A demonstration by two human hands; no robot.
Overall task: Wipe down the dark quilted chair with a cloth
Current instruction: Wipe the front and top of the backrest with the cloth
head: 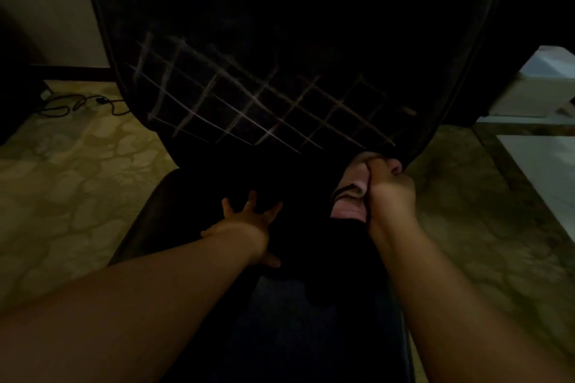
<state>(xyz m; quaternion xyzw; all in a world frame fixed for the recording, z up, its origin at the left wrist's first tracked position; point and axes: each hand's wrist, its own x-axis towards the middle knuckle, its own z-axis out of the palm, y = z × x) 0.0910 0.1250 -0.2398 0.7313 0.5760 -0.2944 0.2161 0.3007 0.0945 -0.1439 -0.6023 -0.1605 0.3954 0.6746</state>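
Chair (280, 96): black, pale quilted grid stitching on lower back. Cloth (350, 196): pinkish, perhaps dark-edged; light too dim to be sure. Floor (77, 180) at 9 o'clock: yellow-beige, mottled pebble pattern. Cable (77, 102) at 10 o'clock: black.

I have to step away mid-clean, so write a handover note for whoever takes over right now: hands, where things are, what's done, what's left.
Left hand: open, fingers spread, resting flat on the dark seat of the chair, steadying it.
Right hand: closed grip on the pale cloth, bunched, pressed at the lower right edge of the quilted backrest where it meets the seat.
Done: cannot tell from this dim view; the light stitch lines on the lower backrest show, no clear wiped area.
Left: carry the cloth across the backrest, then the seat and edges.
Nearby: a black cable on the floor to the left.
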